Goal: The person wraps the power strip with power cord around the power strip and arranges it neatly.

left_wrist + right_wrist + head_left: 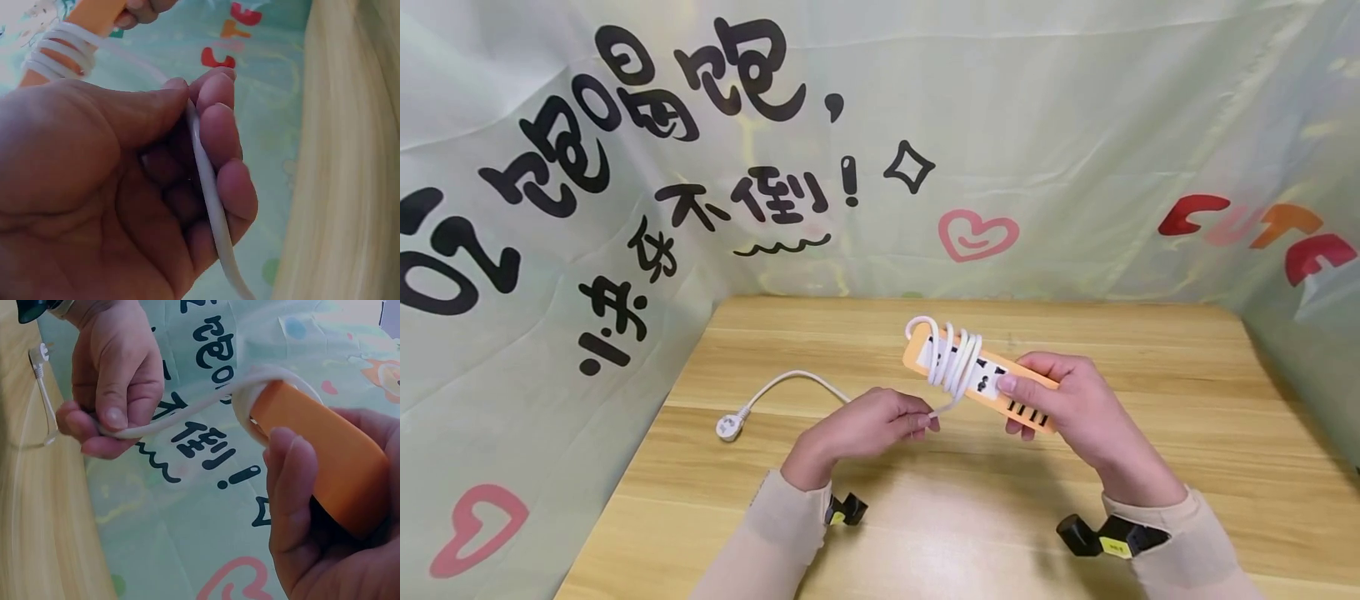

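An orange power strip (992, 390) with white socket panels is held up over the table, tilted down to the right. The right hand (1067, 400) grips its right end, thumb on the face beside the sockets. Several turns of white cord (958, 362) wrap around the strip's left half. The left hand (872, 425) pinches the cord just below the wraps; in the left wrist view the cord (209, 181) runs between thumb and fingers and across them. From that hand the cord trails left to a white plug (728, 427) on the table.
A wood-grain table (910, 533) spreads beneath both hands. Pale printed cloth (1075, 150) with lettering and hearts stands behind it and along both sides. Each wrist wears a small black camera (1116, 536).
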`<state>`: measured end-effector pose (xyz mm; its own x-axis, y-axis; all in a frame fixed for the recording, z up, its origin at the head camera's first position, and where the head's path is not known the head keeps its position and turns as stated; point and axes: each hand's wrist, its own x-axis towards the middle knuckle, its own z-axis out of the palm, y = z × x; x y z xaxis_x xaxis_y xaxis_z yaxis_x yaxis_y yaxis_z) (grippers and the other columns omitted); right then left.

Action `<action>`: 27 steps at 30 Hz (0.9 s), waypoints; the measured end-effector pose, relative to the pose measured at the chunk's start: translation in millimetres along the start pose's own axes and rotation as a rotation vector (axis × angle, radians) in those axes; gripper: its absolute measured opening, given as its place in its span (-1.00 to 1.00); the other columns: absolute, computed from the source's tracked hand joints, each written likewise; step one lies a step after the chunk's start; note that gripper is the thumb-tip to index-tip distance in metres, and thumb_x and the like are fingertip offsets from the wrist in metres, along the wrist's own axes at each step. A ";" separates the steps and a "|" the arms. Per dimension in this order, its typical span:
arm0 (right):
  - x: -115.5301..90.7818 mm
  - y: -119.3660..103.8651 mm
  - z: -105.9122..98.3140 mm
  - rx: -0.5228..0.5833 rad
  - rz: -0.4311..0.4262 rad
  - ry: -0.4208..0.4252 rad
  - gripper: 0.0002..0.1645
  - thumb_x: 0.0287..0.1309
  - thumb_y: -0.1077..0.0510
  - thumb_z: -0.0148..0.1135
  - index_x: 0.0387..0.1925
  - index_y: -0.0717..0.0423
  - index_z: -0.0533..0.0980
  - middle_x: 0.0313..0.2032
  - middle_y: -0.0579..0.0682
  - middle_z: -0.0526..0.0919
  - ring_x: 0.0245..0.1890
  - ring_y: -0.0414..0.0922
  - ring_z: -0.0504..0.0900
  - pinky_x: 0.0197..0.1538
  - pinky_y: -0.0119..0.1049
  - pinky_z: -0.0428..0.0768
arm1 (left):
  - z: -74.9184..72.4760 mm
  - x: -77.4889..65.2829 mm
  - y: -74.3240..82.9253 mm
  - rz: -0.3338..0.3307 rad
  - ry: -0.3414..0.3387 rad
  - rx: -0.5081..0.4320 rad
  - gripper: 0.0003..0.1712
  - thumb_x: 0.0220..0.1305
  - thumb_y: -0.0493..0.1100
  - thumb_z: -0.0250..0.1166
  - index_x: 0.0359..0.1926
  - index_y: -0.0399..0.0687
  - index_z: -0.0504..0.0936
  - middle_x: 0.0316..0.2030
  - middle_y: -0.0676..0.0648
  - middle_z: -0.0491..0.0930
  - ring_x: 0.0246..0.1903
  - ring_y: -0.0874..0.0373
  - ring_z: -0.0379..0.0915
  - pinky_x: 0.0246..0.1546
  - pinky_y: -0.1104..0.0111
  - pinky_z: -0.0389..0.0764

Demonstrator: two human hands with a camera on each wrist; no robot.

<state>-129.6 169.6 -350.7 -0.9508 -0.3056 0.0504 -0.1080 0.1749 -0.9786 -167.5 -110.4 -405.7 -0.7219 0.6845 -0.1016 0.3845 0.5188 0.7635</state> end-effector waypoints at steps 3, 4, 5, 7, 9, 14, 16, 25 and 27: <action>-1.6 -0.2 -0.9 -0.025 -0.029 -0.050 -0.78 0.42 0.21 0.33 -0.16 0.36 0.63 -0.46 0.09 0.73 -0.61 -0.01 0.70 -0.54 -0.13 0.68 | 1.6 0.7 -2.6 0.026 0.027 0.065 -0.77 0.61 -0.12 0.20 -0.01 -0.02 0.78 -0.22 -0.06 0.79 -0.25 0.01 0.73 -0.24 0.48 0.62; -2.2 -0.4 -1.3 -0.032 -0.038 -0.072 -0.80 0.40 0.22 0.34 -0.17 0.36 0.64 -0.47 0.08 0.72 -0.62 -0.02 0.70 -0.55 -0.14 0.68 | 2.0 0.4 -3.7 0.027 0.049 0.083 -0.81 0.59 -0.09 0.23 -0.03 0.04 0.77 -0.26 -0.01 0.78 -0.29 0.08 0.72 -0.24 0.47 0.62; -2.8 -0.5 -1.9 -0.038 -0.043 -0.099 -0.81 0.39 0.23 0.34 -0.18 0.35 0.64 -0.47 0.07 0.72 -0.62 -0.03 0.69 -0.55 -0.14 0.68 | 1.8 0.1 -5.0 0.022 0.068 0.112 -0.85 0.57 -0.07 0.27 -0.06 0.08 0.76 -0.31 0.02 0.77 -0.34 0.15 0.69 -0.27 0.46 0.61; -3.6 -1.0 -2.6 -0.052 -0.045 -0.154 -0.84 0.36 0.25 0.36 -0.21 0.33 0.64 -0.46 0.08 0.71 -0.63 -0.05 0.69 -0.54 -0.14 0.68 | 1.3 -1.7 -6.7 0.011 0.110 0.169 -0.95 0.48 -0.12 0.36 -0.10 0.14 0.72 -0.32 0.09 0.73 -0.37 0.24 0.62 -0.26 0.41 0.61; -3.9 -1.5 -2.4 -0.081 -0.046 -0.216 -0.85 0.36 0.24 0.37 -0.21 0.31 0.64 -0.44 0.08 0.71 -0.61 -0.07 0.69 -0.54 -0.15 0.69 | -0.1 -3.8 -8.1 0.016 0.135 0.192 -0.91 0.45 -0.17 0.38 -0.10 0.14 0.71 -0.29 0.10 0.72 -0.34 0.28 0.57 -0.20 0.37 0.63; -4.7 -0.7 -0.9 -0.165 -0.090 -0.378 -0.91 0.34 0.19 0.41 -0.29 0.11 0.66 -0.50 -0.04 0.68 -0.62 -0.24 0.57 -0.58 -0.26 0.60 | -3.8 -4.2 -9.0 0.122 0.088 0.200 -0.87 0.50 -0.23 0.28 -0.07 0.04 0.74 -0.19 0.08 0.73 -0.20 0.28 0.57 -0.01 0.37 0.64; -5.6 0.7 -0.1 -0.162 -0.109 -0.437 -0.92 0.34 0.20 0.41 -0.32 0.07 0.66 -0.53 -0.10 0.64 -0.63 -0.30 0.51 -0.60 -0.31 0.55 | -5.2 -2.3 -7.9 0.145 0.090 0.205 -0.87 0.55 -0.17 0.25 -0.10 0.04 0.74 -0.23 0.12 0.70 -0.23 0.31 0.56 -0.05 0.40 0.61; -7.5 5.3 6.7 -0.268 -0.101 -0.494 -0.88 0.28 0.11 0.48 -0.36 -0.02 0.66 -0.55 -0.22 0.60 -0.63 -0.38 0.43 -0.60 -0.42 0.45 | -9.7 -7.2 3.9 0.101 0.291 0.326 -0.63 0.51 0.12 0.30 -0.45 0.12 0.58 -0.61 0.22 0.32 -0.58 0.37 0.23 -0.45 0.44 0.38; -7.5 5.9 9.3 -0.359 -0.091 -0.472 -0.82 0.25 0.01 0.50 -0.40 -0.07 0.65 -0.57 -0.26 0.59 -0.65 -0.39 0.41 -0.60 -0.43 0.43 | -10.9 -11.3 8.4 0.091 0.284 0.280 -0.66 0.54 0.08 0.28 -0.43 0.14 0.58 -0.60 0.21 0.33 -0.56 0.37 0.24 -0.44 0.45 0.39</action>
<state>-120.4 164.3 -358.7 -0.7107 -0.7022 -0.0438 -0.3522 0.4090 -0.8418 -162.4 -119.3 -391.2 -0.7927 0.5858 0.1690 0.5678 0.6084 0.5544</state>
